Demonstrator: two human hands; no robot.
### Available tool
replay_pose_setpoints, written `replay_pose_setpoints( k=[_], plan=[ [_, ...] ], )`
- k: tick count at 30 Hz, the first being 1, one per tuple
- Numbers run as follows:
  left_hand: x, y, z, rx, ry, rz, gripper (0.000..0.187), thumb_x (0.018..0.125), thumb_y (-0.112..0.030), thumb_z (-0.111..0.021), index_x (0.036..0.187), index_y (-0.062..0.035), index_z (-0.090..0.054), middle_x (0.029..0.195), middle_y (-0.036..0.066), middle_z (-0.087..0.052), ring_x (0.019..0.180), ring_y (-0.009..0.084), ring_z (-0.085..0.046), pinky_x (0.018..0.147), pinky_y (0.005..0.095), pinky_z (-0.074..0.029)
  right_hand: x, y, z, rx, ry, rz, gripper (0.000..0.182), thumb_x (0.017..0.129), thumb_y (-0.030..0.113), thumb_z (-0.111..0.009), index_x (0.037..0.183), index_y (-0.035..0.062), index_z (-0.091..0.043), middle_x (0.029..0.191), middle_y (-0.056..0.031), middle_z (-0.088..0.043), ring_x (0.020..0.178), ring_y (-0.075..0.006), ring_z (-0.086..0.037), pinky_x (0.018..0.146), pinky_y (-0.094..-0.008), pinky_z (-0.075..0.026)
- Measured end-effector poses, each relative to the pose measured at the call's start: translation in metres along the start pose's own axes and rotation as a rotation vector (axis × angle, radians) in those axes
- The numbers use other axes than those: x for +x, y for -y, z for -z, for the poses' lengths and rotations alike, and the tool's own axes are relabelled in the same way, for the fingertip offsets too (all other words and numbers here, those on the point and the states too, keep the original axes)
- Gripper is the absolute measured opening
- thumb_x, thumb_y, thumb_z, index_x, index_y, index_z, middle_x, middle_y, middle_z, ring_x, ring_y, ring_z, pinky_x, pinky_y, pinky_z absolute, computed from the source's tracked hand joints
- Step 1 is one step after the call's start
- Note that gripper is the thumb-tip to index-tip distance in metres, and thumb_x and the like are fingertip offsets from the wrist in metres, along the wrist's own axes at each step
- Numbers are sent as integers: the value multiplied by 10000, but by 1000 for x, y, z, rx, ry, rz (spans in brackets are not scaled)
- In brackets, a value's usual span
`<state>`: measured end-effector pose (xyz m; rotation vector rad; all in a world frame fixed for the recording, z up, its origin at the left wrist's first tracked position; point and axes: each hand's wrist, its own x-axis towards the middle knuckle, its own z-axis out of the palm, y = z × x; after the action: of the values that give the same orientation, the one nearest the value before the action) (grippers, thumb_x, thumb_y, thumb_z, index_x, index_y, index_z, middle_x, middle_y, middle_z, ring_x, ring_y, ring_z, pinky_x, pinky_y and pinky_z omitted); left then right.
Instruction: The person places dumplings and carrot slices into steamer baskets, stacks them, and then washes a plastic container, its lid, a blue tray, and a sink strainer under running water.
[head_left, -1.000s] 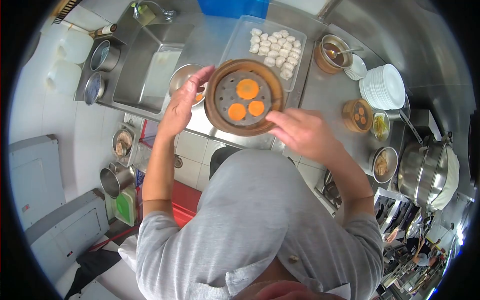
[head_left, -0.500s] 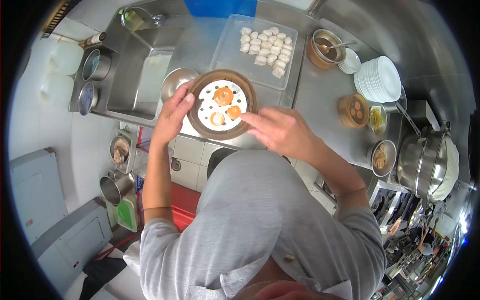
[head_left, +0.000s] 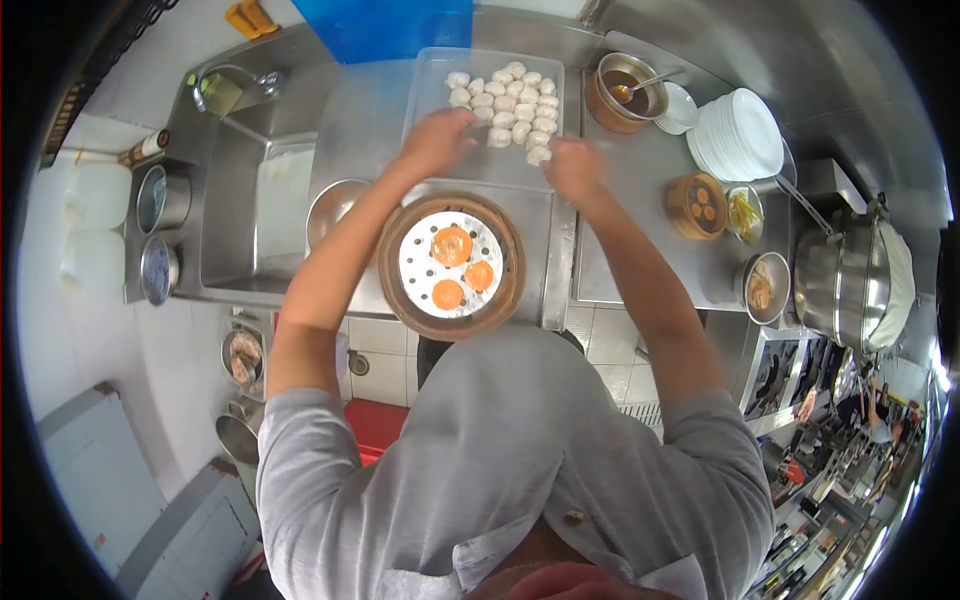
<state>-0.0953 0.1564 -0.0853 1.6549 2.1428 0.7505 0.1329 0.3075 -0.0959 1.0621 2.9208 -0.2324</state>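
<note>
Both my hands reach over a clear plastic tray [head_left: 425, 165] of white dumplings [head_left: 503, 120]. My left hand [head_left: 440, 143] is at the left side of the dumplings, its fingertips right beside them and loosely apart. My right hand [head_left: 577, 168] is at the tray's right edge, close to the dumpling [head_left: 537, 156] lowest in view; motion smears its fingers. Nearer my body, a round brown steamer basket [head_left: 388, 285] sits at the counter's front edge. Inside lies a white perforated liner [head_left: 430, 268] bearing three orange slices [head_left: 452, 246].
A metal bowl [head_left: 325, 215] stands left of the steamer, beside the sink [head_left: 225, 240]. To the right are a sauce pot with a spoon [head_left: 610, 108], stacked white plates [head_left: 740, 140], a smaller steamer [head_left: 680, 215] and a bowl of pale food [head_left: 762, 290]. A large metal pot [head_left: 835, 290] stands farther right.
My left hand has let go of the steamer, now on the counter. Both hands have moved up to the tray, the right one away from the orange slices.
</note>
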Motion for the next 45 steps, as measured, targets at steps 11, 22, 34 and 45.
replay_pose_setpoints(
  k=[11, 22, 34, 45],
  plan=[
    [48, 3, -67, 223, 236, 39, 312, 878, -164, -642, 1179, -88, -620, 1134, 189, -680, 1052, 352, -675, 883, 472, -542, 9, 18, -47, 239, 0, 253, 239, 864, 101, -609, 1050, 142, -754, 1073, -130, -685, 1071, -324, -650, 877, -450, -557],
    [54, 15, -35, 308, 324, 227, 299, 898, -273, -621, 1075, -38, -676, 1059, 185, -723, 1018, 349, -695, 878, 466, -538, 19, 19, -44, 268, 98, 191, 338, 784, 258, -759, 1050, 65, -683, 1021, -173, -705, 1018, -366, -674, 877, -478, -551],
    [44, 6, -61, 391, 260, 152, 347, 783, -328, -718, 1000, -57, -706, 981, 170, -743, 925, 316, -728, 802, 443, -573, 30, 34, -37, 208, 158, 137, 247, 725, 105, -693, 956, 17, -690, 975, -224, -704, 957, -388, -693, 863, -470, -565],
    [-120, -92, 177, -4, -226, -111, 465, 711, -107, -782, 1156, -65, -655, 984, 83, -715, 832, 227, -669, 737, 319, -547, -87, 51, 138, 735, -332, 349, 434, 698, 146, -845, 1103, 85, -702, 924, -78, -723, 786, -191, -685, 661, -299, -543]
  ],
)
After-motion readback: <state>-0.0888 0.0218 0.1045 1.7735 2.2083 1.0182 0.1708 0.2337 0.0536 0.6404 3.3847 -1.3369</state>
